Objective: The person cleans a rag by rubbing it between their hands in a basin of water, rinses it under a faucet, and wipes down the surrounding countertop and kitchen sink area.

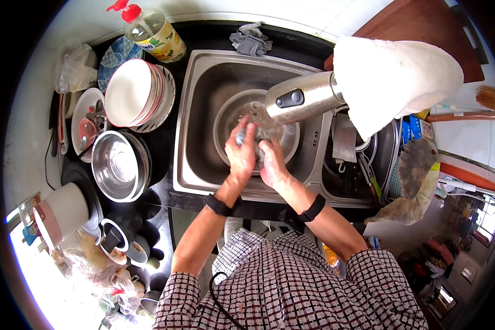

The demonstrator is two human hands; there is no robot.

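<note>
Over a round metal basin [292, 144] in the stainless steel sink, my left hand [241, 150] and my right hand [273, 161] press a wet grey cloth [260, 144] between them. Soapy water with bubbles shows in the basin behind the fingertips. The steel pull-out faucet head [303, 98], with two buttons, reaches in above the basin's right side. A white cloth [396, 78] covers the faucet's upper part. Part of the grey cloth is hidden by my palms and fingers.
Stacked bowls [128, 93] and metal basins [115, 165] stand left of the sink [181, 165]. A pump bottle of dish soap [161, 39] and a crumpled grey rag [251, 39] are behind it. The smaller right compartment holds a cleaver [344, 140] and other utensils.
</note>
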